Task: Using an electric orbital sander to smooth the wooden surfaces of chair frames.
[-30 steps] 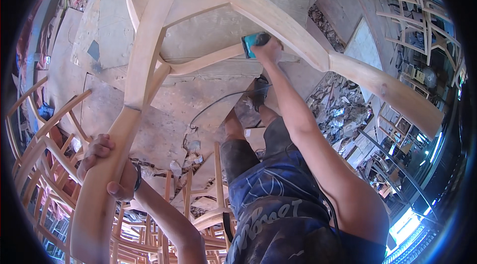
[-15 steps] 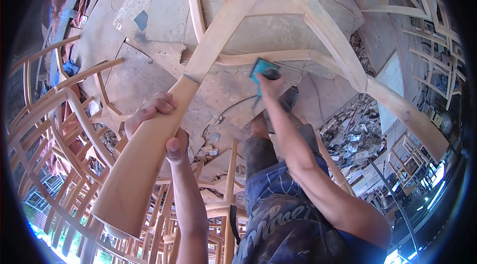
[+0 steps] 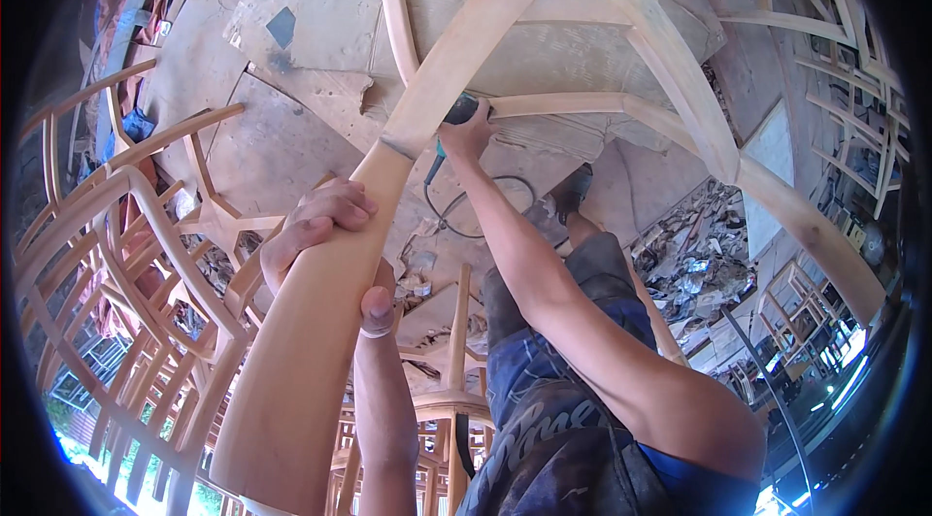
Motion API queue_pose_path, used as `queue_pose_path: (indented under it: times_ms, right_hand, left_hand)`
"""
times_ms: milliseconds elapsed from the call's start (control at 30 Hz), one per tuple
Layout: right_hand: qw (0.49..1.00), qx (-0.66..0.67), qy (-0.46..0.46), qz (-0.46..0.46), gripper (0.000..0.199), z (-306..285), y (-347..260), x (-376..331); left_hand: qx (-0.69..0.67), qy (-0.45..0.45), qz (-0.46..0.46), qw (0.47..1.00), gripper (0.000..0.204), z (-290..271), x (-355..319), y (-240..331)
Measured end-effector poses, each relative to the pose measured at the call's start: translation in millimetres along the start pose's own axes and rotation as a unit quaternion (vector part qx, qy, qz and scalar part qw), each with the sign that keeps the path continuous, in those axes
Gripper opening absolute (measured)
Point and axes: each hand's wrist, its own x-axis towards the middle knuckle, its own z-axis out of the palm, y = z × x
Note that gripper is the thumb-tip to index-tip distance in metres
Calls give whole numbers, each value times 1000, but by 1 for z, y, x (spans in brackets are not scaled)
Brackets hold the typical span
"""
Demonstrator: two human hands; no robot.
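Note:
A pale wooden chair frame (image 3: 316, 336) slants up across the view, with its wide, smooth end nearest me. My left hand (image 3: 325, 225) is closed around this wide part, fingers over the top and thumb on the right side. A dark seam crosses the wood a little farther up. Beyond that seam my right hand (image 3: 470, 134) grips a teal and black corded power sander (image 3: 462, 109) against or close beside the frame's slanting bar. The bar partly hides the sander, so I cannot tell whether its pad touches wood.
Several wooden chair frames (image 3: 146, 215) stack up at the left, and more (image 3: 854, 89) stand at the right. Flattened cardboard (image 3: 291, 137) covers the floor. A black cord (image 3: 505, 181) loops below the sander. Scraps and debris (image 3: 699, 264) lie right of my legs.
My right hand has carried the sander left, from open space to the slanting bar. The chair frame has shifted slightly right in view, and my left hand keeps its hold.

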Motion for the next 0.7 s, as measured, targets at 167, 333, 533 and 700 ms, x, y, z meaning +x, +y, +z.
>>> queue_pose_path:
  times_ms: [167,333,533,700]
  right_hand:
    - [999,-5,-25,-34,96,6,18,3]
    - [996,49,9,-74,99,14,31,1]
    - [997,70,-13,-41,99,23,44,-5]
    - [995,75,-9,-64,94,29,51,-5]
  left_hand:
    - [-6,-80,-5,997,69,-7,0,-1]
    - [10,-82,-10,997,68,-7,-1,-1]
    - [14,-96,6,995,69,-9,1,-1]
    - [4,-114,5,993,70,-11,2,-2]
